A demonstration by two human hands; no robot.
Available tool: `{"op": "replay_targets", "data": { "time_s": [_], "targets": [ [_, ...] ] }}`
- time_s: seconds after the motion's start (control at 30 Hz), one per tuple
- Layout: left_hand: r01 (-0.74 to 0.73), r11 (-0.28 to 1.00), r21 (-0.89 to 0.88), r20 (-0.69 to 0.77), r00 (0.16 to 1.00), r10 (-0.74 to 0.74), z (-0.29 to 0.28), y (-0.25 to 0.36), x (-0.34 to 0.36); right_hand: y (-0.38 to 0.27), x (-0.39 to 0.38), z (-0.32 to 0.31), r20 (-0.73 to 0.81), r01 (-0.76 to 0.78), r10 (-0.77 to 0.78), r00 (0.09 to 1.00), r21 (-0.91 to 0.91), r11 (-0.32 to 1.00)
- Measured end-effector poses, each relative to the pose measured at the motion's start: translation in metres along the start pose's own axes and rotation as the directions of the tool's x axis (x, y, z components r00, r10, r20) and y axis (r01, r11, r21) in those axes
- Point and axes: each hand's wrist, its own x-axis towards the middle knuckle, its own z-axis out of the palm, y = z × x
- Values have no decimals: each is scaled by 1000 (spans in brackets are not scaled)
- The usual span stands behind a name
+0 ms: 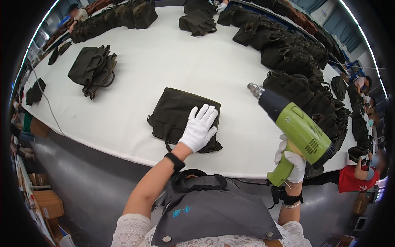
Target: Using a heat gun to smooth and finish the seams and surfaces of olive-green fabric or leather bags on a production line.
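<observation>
A dark olive fabric bag [168, 109] with handles lies flat near the front edge of the white-covered table [140, 70]. My left hand [197, 127], in a white glove, rests on the bag's right part with its fingers stretched out. In my right hand [294, 162], also gloved, is the grip of a green heat gun [296, 127] with a black collar and a metal nozzle. The nozzle points up and to the left, above the table to the right of the bag.
Folded bags [88, 64] sit at the left; long piles of similar bags [284, 45] line the right and back. A cable [45, 94] crosses the left side. Co-workers [362, 173] stand at the right and far back. Cardboard boxes [47, 203] are on the lower left.
</observation>
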Motion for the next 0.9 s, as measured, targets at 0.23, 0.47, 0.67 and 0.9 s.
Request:
{"op": "replay_targets", "data": {
  "time_s": [0.23,0.47,0.67,0.9],
  "targets": [
    [-123,985,124,443,895,56,59,-16,-29,4,-16,-19,-102,178,-173,980,37,983],
    [-93,968,232,171,984,54,28,-13,38,3,-14,-20,-174,375,-335,926,324,869],
    [-82,996,17,308,949,73,81,-88,61,-15,-26,-12,-134,441,-421,897,293,848],
    [204,978,-45,466,870,-160,63,-123,96,-12,-68,-11,-184,498,-464,866,236,835]
  ]
}}
